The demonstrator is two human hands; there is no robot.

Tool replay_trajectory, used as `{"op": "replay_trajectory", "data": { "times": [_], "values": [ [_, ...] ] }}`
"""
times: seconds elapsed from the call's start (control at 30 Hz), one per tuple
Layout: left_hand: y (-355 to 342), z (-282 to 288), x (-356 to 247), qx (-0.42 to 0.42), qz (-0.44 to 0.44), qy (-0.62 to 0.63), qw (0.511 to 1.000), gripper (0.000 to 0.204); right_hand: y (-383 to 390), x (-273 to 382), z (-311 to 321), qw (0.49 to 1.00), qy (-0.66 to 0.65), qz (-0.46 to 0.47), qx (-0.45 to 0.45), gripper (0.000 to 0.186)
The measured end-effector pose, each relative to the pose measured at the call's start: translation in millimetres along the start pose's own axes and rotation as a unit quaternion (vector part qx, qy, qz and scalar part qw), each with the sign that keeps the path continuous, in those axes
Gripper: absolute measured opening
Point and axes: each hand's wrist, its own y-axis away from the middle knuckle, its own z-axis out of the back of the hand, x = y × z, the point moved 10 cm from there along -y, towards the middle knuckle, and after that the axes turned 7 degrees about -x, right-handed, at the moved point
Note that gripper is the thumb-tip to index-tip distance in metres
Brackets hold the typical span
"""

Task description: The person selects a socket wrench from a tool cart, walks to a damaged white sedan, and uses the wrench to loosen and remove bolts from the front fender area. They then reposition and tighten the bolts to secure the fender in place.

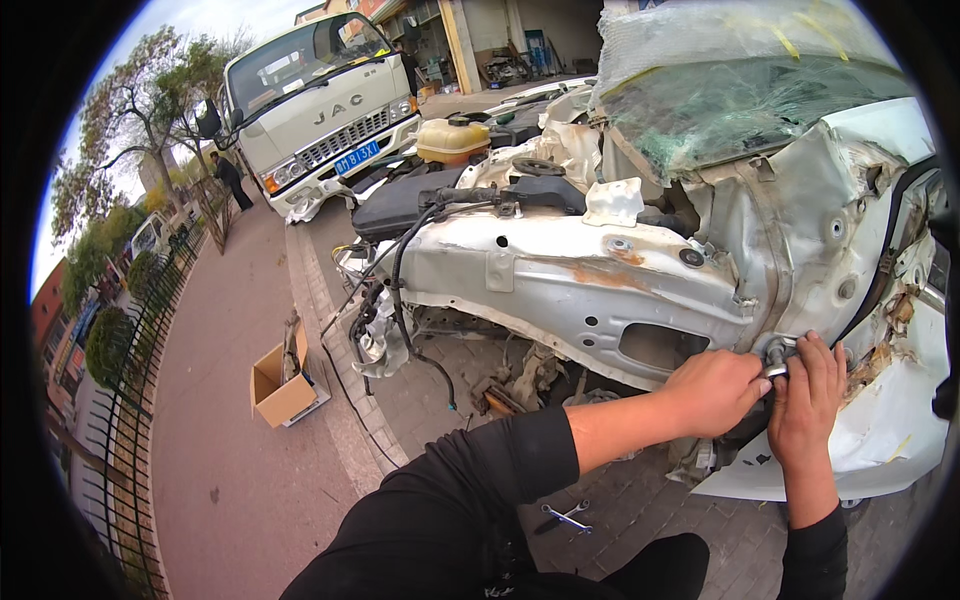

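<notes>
My left hand (712, 393) is closed, thumb and fingers pinching the near end of a small silver metal fitting (777, 356) on the body of a wrecked silver car. My right hand (808, 405) is closed against the other side of it, fingers together and pointing upward. Both hands partly cover the fitting, so its exact kind is hard to make out. It lies at the rear end of the bare, dented front side rail (560, 265), just right of a large oval opening. The crumpled pillar panel (830, 215) rises behind my right hand.
A combination spanner (568, 516) lies on the paving below my left arm. Loose wiring (400, 270) hangs from the car's front. An open cardboard box (282, 385) stands at the left. A white truck (315, 110), a shattered windscreen (740, 105) and a black fence (140, 400) are farther off.
</notes>
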Motion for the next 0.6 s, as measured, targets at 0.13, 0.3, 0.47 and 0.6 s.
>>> {"op": "replay_trajectory", "data": {
  "times": [0.13, 0.3, 0.47, 0.6],
  "values": [
    [12, -27, 14, -0.114, -0.006, 0.143, 0.983, 0.028, 0, 1, 1, 1.000, 0.004, 0.009, -0.010, 0.026],
    [21, -64, 20, -0.242, -0.009, 0.258, 0.935, 0.025, 0, 1, 0, 1.000, 0.003, 0.008, -0.016, 0.028],
    [13, -33, 0, -0.137, -0.009, 0.138, 0.981, 0.026, 2, 0, 1, 1.000, 0.009, -0.005, -0.019, 0.026],
    [-6, 17, -35, 0.001, -0.072, -0.250, 0.966, 0.024, 2, -1, 1, 1.000, 0.017, -0.014, -0.016, 0.023]
  ]
}}
